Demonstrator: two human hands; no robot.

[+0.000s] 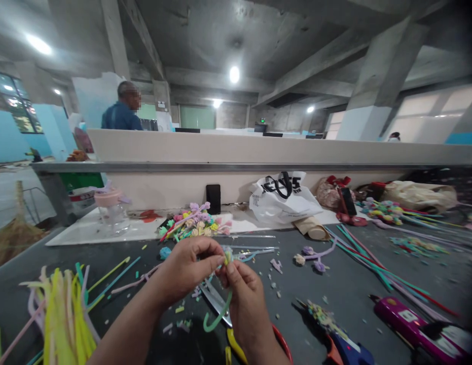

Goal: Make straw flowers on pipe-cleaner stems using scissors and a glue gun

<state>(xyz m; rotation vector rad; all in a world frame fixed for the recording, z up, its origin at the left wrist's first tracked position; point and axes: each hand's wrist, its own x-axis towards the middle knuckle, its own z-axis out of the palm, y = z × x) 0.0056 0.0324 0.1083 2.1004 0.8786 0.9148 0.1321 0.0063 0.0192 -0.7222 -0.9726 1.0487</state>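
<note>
Your left hand [195, 260] is best used lightly: its thumb and forefinger are pinched closed on the small yellow-green piece [227, 255]. The piece lies at the fingertips, between your hands, above the desk [348, 276], well in from its left and right edges. Your right hand [245, 289], fingers curled, pinches it too, a green stem [219, 320] hanging below; hold this side steady.

The hands [193, 259] [246, 288] partly hide the green stem [221, 318]; the bottom edge crops the yellow strips [70, 329].
</note>
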